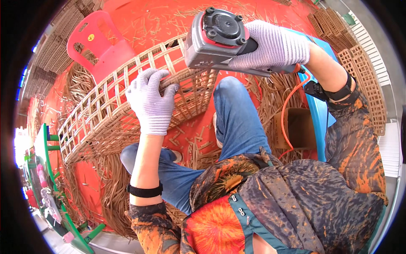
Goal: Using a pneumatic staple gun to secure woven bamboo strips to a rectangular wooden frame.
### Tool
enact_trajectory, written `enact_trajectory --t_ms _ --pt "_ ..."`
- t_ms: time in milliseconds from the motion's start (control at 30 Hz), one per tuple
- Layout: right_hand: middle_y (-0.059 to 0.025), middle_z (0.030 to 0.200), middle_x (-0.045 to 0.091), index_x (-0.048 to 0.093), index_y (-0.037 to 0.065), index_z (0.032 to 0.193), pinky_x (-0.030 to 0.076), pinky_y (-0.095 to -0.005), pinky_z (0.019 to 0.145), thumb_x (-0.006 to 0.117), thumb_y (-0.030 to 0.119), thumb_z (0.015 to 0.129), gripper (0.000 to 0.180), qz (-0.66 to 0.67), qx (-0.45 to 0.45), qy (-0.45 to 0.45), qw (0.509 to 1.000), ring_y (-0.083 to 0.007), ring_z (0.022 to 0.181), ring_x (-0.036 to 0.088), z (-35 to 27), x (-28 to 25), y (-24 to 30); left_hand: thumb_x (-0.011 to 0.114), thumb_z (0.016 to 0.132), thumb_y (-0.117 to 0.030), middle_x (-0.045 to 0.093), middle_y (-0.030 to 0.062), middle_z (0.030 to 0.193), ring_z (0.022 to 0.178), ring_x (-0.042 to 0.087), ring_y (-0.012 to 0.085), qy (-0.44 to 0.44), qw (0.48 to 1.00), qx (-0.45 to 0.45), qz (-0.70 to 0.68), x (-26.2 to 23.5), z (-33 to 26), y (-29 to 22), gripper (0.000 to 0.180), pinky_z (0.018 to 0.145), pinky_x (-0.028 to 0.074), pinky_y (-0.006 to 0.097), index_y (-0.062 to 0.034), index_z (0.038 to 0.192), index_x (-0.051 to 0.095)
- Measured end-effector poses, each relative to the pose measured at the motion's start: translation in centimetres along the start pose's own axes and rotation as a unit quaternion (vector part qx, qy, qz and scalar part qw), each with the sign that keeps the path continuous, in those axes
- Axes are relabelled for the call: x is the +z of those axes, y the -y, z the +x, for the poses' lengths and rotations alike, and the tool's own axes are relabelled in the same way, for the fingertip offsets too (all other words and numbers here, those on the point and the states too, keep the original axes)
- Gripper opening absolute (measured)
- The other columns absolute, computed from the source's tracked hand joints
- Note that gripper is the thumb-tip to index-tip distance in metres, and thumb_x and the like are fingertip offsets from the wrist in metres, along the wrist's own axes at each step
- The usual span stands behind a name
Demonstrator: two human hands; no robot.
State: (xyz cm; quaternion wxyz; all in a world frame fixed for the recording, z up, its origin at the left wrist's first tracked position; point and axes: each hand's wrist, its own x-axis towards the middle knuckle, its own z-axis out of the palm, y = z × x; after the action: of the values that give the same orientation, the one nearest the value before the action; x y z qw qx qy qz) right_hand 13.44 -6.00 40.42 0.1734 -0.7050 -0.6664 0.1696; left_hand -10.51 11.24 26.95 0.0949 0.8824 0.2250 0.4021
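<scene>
A woven basket (pixel 111 134) of brown, flat strips with an open lattice side lies tilted across the space in front of my knees. My left hand (pixel 151 99), in a whitish knitted glove, curls its fingers over the basket's thick edge. In my gloved right hand (pixel 275 45) is a grey air-powered nail gun (pixel 218 38) with a black round cap, its body above the basket's right end. The tool's nose and trigger are mostly hidden. An orange air hose (pixel 289 106) runs down from its handle end.
A red plastic chair (pixel 99 46) stands at the far left. Loose strips (pixel 116 194) and offcuts litter the red floor. To the right are a cardboard box (pixel 296 127), a blue panel or table (pixel 320 114) and stacked woven pieces (pixel 366 80). A green-framed rack (pixel 53 169) stands at the left.
</scene>
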Motion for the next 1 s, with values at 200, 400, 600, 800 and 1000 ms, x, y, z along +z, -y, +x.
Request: enact_trajectory --t_ms 200,400,600,800,1000 --pt "0.0014 0.065 0.061 0.067 0.004 0.109 0.042 -0.0264 0.047 0.075 0.024 0.094 0.026 0.056 0.023 0.045 0.997 -0.0038 0.052 0.051 -1.3 -1.0 0.8 0.087 0.068 -0.024 0.068 -0.0019 0.103 0.103 0.062 0.0241 0.022 0.999 -0.005 0.023 0.0 0.2 -2.0 0.031 0.096 0.039 0.043 -0.0246 0.097 0.076" --pt "-0.0173 0.09 0.073 0.071 0.002 0.108 0.055 -0.0378 0.076 0.079 0.038 0.087 0.042 0.023 0.017 0.043 0.999 -0.027 0.08 0.071 -0.9 -1.1 1.1 0.087 0.069 -0.026 0.069 -0.0029 0.094 0.098 0.062 0.0231 0.003 0.999 -0.017 0.039 0.6 -0.1 -1.8 0.027 0.094 0.038 0.043 -0.026 0.095 0.078" --pt "-0.0168 0.089 0.073 0.071 0.002 0.106 0.055 -0.0383 0.076 0.078 0.043 0.086 0.046 -0.017 0.06 0.078 0.995 -0.0274 0.08 0.07 0.6 -1.3 1.2 0.087 0.07 -0.025 0.066 -0.0032 0.087 0.092 0.061 0.0227 -0.008 0.999 -0.01 0.031 0.4 -0.6 -1.9 0.025 0.091 0.038 0.042 -0.0263 0.093 0.078" --pt "-0.017 0.087 0.072 0.072 0.001 0.104 0.055 -0.0382 0.076 0.079 0.048 0.083 0.051 -0.029 -0.03 0.01 0.999 -0.0284 0.08 0.07 0.1 -1.4 -1.0 0.086 0.071 -0.025 0.064 -0.0029 0.084 0.092 0.06 0.0222 -0.003 1.0 -0.009 0.021 0.2 -0.3 -2.4 0.025 0.091 0.036 0.042 -0.0262 0.094 0.078" --pt "-0.0182 0.087 0.072 0.072 0.001 0.106 0.055 -0.0371 0.076 0.079 0.05 0.083 0.055 -0.063 -0.016 0.03 0.997 -0.0246 0.08 0.07 0.4 -1.6 -1.0 0.086 0.071 -0.024 0.064 -0.0028 0.085 0.093 0.06 0.0222 -0.003 1.0 -0.01 0.021 -0.1 -0.4 -2.3 0.025 0.093 0.036 0.043 -0.0264 0.095 0.078"
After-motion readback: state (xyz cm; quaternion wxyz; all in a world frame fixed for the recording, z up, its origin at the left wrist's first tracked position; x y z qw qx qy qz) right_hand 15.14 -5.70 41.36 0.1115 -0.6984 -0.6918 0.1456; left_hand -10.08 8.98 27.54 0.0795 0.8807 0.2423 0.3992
